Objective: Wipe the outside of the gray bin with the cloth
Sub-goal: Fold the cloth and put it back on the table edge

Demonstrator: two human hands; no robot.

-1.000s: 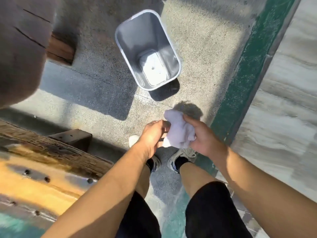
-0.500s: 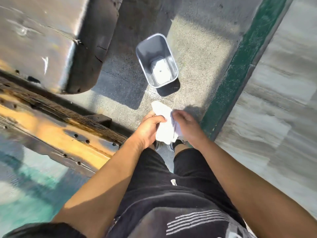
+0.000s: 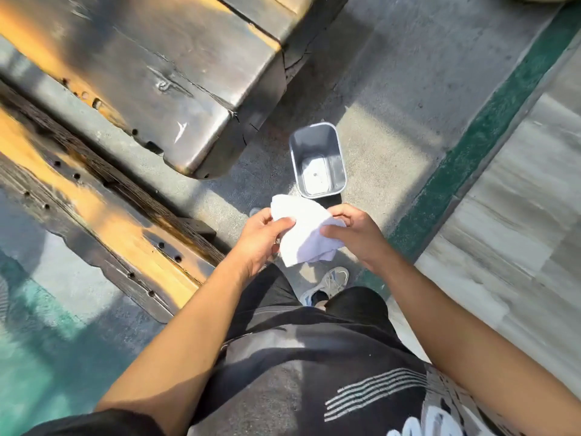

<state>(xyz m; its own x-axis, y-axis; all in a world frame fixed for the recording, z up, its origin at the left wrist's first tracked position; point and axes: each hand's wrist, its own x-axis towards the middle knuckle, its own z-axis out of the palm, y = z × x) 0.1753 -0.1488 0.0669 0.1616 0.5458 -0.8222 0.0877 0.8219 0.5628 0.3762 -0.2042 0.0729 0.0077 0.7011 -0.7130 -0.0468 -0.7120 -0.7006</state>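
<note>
Far left I see a worn wooden desk (image 3: 103, 196), a dark bench (image 3: 176, 89) past it. My left hand (image 3: 259, 239) pinches the white cloth (image 3: 303, 229) on its left side, my right hand (image 3: 353, 232) grips the other side. Gray bin (image 3: 317, 158) stands upright on the floor (image 3: 386, 143) just beyond, not touched. Green stripe (image 3: 484, 136) at right.

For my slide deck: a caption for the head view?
Both hands, left hand and right hand, hold cloth above gray bin.
</note>
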